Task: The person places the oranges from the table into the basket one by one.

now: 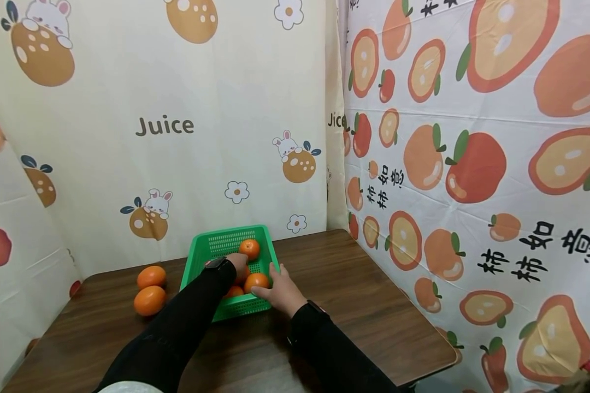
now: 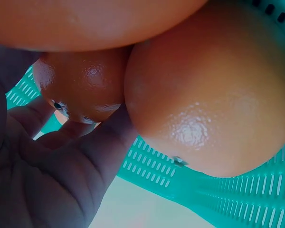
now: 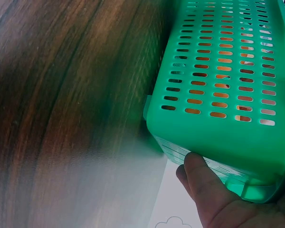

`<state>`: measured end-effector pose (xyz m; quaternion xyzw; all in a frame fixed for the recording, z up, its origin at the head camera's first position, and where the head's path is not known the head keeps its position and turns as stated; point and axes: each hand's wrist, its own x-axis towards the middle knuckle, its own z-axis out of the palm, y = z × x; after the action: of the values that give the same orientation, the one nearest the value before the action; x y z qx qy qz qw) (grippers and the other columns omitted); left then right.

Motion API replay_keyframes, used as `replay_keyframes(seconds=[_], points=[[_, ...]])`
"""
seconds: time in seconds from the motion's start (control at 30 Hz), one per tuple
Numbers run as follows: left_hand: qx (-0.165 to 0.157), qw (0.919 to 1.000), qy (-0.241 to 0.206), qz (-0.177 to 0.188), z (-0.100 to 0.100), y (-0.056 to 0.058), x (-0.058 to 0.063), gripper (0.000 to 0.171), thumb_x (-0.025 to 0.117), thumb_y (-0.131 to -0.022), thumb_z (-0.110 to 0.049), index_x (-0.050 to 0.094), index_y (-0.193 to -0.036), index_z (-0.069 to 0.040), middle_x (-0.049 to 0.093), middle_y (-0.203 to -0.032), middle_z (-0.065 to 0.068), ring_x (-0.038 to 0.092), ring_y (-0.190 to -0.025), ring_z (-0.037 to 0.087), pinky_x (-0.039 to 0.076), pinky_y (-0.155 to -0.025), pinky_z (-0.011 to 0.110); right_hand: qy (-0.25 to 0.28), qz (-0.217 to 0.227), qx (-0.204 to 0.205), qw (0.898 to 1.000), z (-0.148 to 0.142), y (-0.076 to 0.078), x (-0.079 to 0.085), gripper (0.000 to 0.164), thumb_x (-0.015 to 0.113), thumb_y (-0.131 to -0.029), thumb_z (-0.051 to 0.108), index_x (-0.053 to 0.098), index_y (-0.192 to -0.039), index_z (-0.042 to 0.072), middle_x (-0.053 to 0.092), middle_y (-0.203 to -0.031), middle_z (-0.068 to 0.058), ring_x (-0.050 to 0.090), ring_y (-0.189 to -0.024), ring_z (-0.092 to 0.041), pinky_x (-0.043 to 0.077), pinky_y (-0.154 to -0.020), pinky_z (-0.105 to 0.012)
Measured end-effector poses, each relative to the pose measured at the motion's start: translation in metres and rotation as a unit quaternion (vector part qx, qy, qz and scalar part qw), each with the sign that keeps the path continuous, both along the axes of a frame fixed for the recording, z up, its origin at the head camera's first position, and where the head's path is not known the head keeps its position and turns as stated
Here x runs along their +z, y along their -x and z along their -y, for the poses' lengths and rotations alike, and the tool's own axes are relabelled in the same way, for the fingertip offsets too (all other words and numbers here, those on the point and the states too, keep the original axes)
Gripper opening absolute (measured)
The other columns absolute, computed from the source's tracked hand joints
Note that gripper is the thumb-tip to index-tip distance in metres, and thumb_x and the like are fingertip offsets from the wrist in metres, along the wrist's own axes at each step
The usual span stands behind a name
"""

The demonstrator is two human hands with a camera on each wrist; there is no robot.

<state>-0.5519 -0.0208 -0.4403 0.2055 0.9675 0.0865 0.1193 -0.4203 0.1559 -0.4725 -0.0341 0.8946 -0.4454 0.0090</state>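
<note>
A green plastic basket (image 1: 226, 239) with slotted walls stands at the back of the table, holding several oranges. My left hand (image 1: 239, 263) reaches down into it. In the left wrist view, its fingers curl round a shiny orange (image 2: 88, 83) with a dark stem spot; a larger-looking orange (image 2: 213, 109) sits right beside it. Another orange (image 1: 249, 249) lies near the basket's back right corner, and one more (image 1: 257, 281) by the front right. My right hand (image 1: 284, 291) touches the basket's front right corner, with extended fingers (image 3: 199, 178) against its outer wall.
Left of the basket, two oranges lie one behind the other on the brown wooden table (image 1: 364, 295): a rear orange (image 1: 151, 277) and a front orange (image 1: 149, 301). Printed cloth (image 1: 246, 136) hangs behind the table, and fruit-patterned cloth (image 1: 472, 229) borders its right side.
</note>
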Motion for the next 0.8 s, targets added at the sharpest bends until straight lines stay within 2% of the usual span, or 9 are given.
replay_keyframes(seconds=[0.2,0.4,0.5,0.57,0.67,0.73,0.8], points=[[0.020,0.9996,-0.011,0.019,0.004,-0.004,0.000,0.009,0.067,-0.103,-0.016,0.072,-0.110,-0.013,0.063,-0.095,0.007,0.054,-0.076,0.023,0.045,-0.066,0.034,0.002,0.003,0.002,1.000,0.002,0.000,-0.002,0.095,0.068,-0.101,0.057,0.021,-0.171,0.015,0.008,-0.179,-0.021,0.030,-0.160,-0.043,0.033,-0.126,-0.060],[0.031,0.9992,-0.018,0.019,0.006,-0.001,-0.002,0.020,0.071,-0.099,-0.018,0.072,-0.118,-0.011,0.064,-0.103,0.007,0.057,-0.081,0.025,0.048,-0.069,0.036,0.005,0.002,0.004,1.000,0.002,-0.001,-0.004,0.094,0.068,-0.101,0.056,0.020,-0.172,0.016,0.008,-0.179,-0.020,0.029,-0.160,-0.043,0.032,-0.127,-0.060],[0.035,0.9992,-0.013,0.017,0.006,-0.002,0.003,0.030,0.073,-0.097,-0.019,0.070,-0.126,-0.010,0.064,-0.110,0.007,0.057,-0.086,0.026,0.049,-0.073,0.037,0.007,-0.006,0.004,1.000,0.000,-0.002,-0.002,0.094,0.068,-0.101,0.055,0.021,-0.171,0.014,0.009,-0.179,-0.021,0.030,-0.160,-0.043,0.032,-0.126,-0.060],[0.040,0.9989,-0.016,0.021,0.006,-0.009,0.011,0.036,0.075,-0.096,-0.016,0.068,-0.130,-0.009,0.063,-0.114,0.008,0.057,-0.090,0.027,0.049,-0.076,0.038,0.007,-0.008,0.005,1.000,0.000,-0.002,-0.001,0.094,0.069,-0.101,0.054,0.021,-0.171,0.013,0.009,-0.179,-0.022,0.029,-0.160,-0.043,0.032,-0.127,-0.060],[0.037,0.9989,-0.021,0.016,0.009,-0.019,0.021,0.033,0.074,-0.096,-0.010,0.068,-0.128,-0.008,0.062,-0.112,0.009,0.055,-0.091,0.028,0.048,-0.078,0.040,0.011,-0.009,0.011,1.000,-0.001,-0.003,-0.001,0.095,0.069,-0.101,0.055,0.021,-0.171,0.012,0.008,-0.178,-0.023,0.028,-0.160,-0.043,0.031,-0.127,-0.060],[0.039,0.9988,-0.025,0.016,0.010,-0.023,0.028,0.025,0.072,-0.098,-0.008,0.069,-0.122,-0.009,0.062,-0.108,0.008,0.055,-0.090,0.026,0.047,-0.079,0.039,0.014,-0.008,0.011,1.000,-0.002,-0.002,-0.002,0.097,0.070,-0.100,0.055,0.020,-0.171,0.012,0.008,-0.179,-0.023,0.027,-0.161,-0.043,0.031,-0.127,-0.060],[0.035,0.9990,-0.024,0.011,0.010,-0.022,0.031,0.020,0.070,-0.099,-0.006,0.070,-0.118,-0.010,0.063,-0.104,0.007,0.055,-0.088,0.025,0.046,-0.079,0.039,0.015,-0.007,0.011,1.000,-0.002,-0.002,-0.003,0.097,0.070,-0.100,0.056,0.020,-0.171,0.012,0.008,-0.179,-0.022,0.026,-0.161,-0.044,0.030,-0.127,-0.060]])
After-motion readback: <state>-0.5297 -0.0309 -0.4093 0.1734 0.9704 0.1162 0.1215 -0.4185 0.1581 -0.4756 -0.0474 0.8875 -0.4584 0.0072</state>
